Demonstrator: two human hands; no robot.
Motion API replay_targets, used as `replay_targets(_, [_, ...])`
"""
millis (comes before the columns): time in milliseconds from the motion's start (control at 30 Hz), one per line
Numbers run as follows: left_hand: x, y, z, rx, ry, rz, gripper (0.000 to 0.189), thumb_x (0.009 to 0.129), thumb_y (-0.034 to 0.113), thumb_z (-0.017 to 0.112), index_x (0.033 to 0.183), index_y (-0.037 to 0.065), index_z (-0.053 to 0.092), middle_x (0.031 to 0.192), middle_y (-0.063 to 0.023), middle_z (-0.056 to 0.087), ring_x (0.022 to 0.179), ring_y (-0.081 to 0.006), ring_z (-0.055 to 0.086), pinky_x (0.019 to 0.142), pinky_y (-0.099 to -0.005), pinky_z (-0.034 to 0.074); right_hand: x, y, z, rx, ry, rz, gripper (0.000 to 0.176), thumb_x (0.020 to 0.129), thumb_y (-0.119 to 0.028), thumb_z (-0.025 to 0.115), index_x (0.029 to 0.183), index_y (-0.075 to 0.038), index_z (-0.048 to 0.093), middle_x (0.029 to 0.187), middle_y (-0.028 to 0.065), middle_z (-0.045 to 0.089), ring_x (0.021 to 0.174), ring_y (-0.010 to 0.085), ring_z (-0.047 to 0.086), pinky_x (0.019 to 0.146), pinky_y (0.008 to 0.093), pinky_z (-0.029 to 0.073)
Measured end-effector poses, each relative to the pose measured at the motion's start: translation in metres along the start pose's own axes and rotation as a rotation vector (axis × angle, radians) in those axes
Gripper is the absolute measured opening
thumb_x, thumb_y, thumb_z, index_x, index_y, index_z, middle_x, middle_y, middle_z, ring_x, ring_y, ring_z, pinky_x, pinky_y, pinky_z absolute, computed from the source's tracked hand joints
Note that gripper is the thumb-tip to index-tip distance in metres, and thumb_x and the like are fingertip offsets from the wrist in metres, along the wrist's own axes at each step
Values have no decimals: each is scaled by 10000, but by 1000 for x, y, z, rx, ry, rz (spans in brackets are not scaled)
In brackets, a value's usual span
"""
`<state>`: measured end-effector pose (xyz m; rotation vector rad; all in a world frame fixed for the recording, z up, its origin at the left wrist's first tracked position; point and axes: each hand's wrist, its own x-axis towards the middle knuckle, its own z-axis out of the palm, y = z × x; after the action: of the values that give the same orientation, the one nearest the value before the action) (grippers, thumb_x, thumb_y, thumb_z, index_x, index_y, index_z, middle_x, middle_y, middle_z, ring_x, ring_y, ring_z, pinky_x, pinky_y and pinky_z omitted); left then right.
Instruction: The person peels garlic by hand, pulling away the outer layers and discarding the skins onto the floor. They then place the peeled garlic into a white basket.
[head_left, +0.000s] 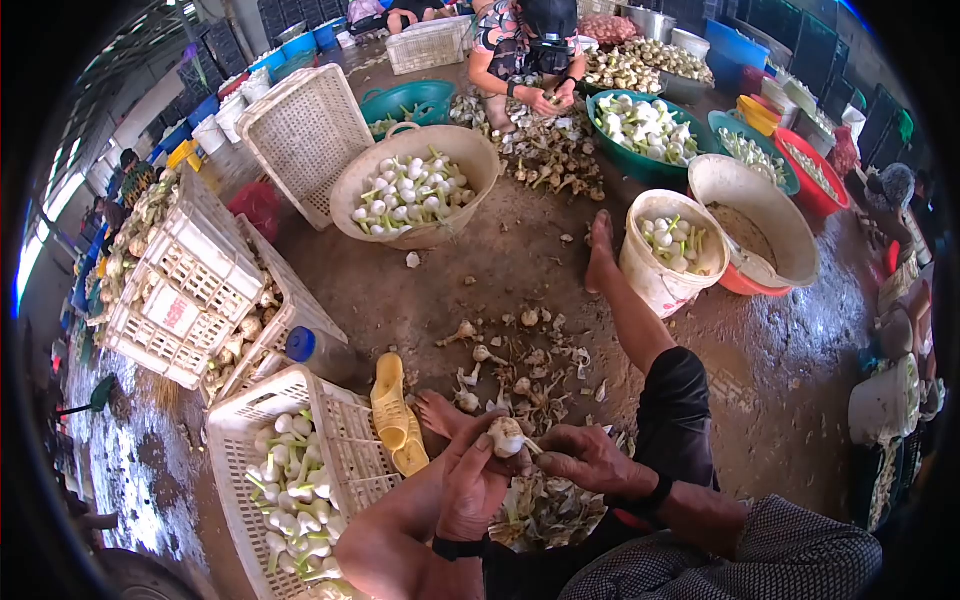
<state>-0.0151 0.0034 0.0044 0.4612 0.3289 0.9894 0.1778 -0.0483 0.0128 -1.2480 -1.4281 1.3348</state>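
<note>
Between my two hands is a garlic bulb (507,437), whitish with brown skin at its top. My left hand (470,492) is closed around it, thumb and fingers at its side. My right hand (597,463) is closed at the pale stem (533,447), with fingertips pinched against it; no tool shows there. Beneath the hands lies a heap of papery garlic skins (550,510). Unpeeled bulbs (467,399) and loose husks are scattered on the floor just ahead. To the left, a white plastic crate (345,425) contains many cleaned bulbs with green stems.
A yellow clog (393,415) and a blue-lidded jar (318,350) stand beside the crate. Stacked crates (180,290) rise at left. A garlic-filled basin (480,170) and a white bucket (640,260) stand ahead. Another person (525,60) squats farther off, handling garlic.
</note>
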Motion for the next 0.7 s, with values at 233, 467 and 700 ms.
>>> replay_targets(233, [0,0,-1,25,21,-10,349,993,161,482,1299,-2,522,1117,-202,641,839,-257,665,694,-377,562,-2,-1,-5,198,-67,119,272,987,-261,569,1001,2,634,783,47,654,706,103,616,655,273,497])
replay_targets(467, [1,-1,-2,14,5,-37,389,1006,229,461,1313,-7,490,1130,-217,633,859,-259,671,708,-381,574,-2,-8,-6,622,-142,206,254,1007,-226,536,931,-5,633,752,34,637,678,105,611,637,266,495])
replay_targets(700, [-1,-1,5,318,56,-8,503,944,347,600,1297,-3,517,1099,-156,635,932,-243,653,798,-370,559,-1,-20,-15,348,-187,74,248,1008,-233,537,950,-13,635,729,24,622,664,83,585,625,256,468])
